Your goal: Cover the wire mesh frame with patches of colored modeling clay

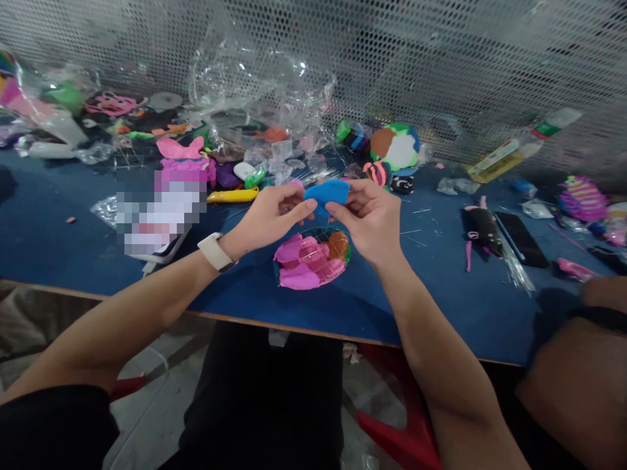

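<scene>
Both of my hands pinch a flat blue piece of clay [326,194] above the blue table [63,228]. My left hand [272,215], with a white watch on its wrist, grips the piece's left edge between thumb and fingers. My right hand [371,219] grips its right side. Directly below the hands lies a wire frame filled with pink, magenta and brown clay pieces [312,256].
Clay figures, a multicoloured clay ball [396,147], a yellow tool [232,195] and crumpled clear plastic [264,85] crowd the back of the table. A black clay figure [482,227] and a phone [522,238] lie at right. Another person's arm [582,365] is at lower right.
</scene>
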Demonstrator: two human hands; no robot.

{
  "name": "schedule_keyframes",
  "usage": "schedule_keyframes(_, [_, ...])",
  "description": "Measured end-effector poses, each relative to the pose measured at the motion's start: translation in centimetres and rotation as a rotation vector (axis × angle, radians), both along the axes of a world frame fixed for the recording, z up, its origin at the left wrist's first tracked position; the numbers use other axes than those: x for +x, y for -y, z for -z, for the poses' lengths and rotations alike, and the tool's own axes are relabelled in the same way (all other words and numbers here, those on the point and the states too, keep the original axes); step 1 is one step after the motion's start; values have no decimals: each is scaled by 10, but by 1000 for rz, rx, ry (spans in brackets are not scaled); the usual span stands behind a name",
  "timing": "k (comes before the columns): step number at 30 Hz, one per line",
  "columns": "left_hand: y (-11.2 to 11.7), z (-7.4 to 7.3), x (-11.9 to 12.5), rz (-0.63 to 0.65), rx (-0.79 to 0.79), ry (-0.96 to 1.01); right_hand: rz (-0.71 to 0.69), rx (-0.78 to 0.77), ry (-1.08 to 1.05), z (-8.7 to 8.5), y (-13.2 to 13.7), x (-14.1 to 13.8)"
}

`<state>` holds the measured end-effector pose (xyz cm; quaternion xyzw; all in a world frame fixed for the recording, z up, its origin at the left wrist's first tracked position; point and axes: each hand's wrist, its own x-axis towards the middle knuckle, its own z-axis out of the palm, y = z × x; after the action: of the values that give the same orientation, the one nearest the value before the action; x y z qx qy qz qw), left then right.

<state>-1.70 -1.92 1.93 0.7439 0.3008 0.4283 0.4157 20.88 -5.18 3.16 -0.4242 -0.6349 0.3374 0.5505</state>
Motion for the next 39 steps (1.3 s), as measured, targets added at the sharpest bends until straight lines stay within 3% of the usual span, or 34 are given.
schedule_keyframes(7, [-10, 15, -4, 10, 24, -315, 60, 25, 18, -6, -9, 20])
schedule_keyframes(14, [-7, 12, -6, 197, 0, -331, -304, -333, 168, -29, -5, 54])
schedule_keyframes(20, [0, 4, -6, 277, -28, -419, -506, -540, 238, -37, -5, 74])
schedule_keyframes(24, [4, -1, -5, 303, -30, -423, -618, -579, 245, -40, -2, 74])
schedule_keyframes(33, [18, -16, -2, 410, -387, -425, -682, -778, 271, -34, -6, 71])
schedule_keyframes(39, [24, -18, 2, 418, -626, -256, -679, -737, 167, -31, -8, 72])
